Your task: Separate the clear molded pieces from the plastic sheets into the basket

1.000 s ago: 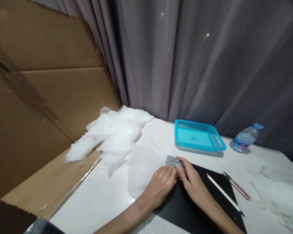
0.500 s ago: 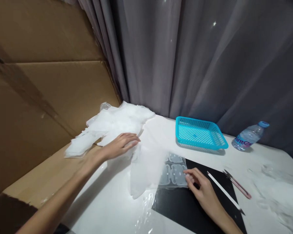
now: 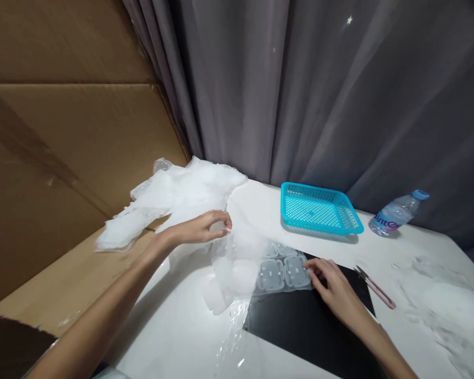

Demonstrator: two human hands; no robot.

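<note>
A translucent plastic sheet with raised rounded-square shapes lies partly over a black mat and partly over the white table. My right hand pinches its right edge between thumb and fingers. At the sheet's far left corner, my left hand has thumb and forefinger brought together, with a whitish bit of film at the tips. Behind the left hand spreads a heap of white filmy sheets. Pink-handled snips lie to the right of my right hand.
A blue mesh basket stands at the back, with a water bottle to its right. Crumpled clear plastic covers the table's right side. Cardboard walls the left side; a grey curtain hangs behind.
My left hand has gone from lying flat with fingers stretched to a pinch. The patterned sheet has shifted slightly right over the mat. The white pen is now out of sight near my right arm.
</note>
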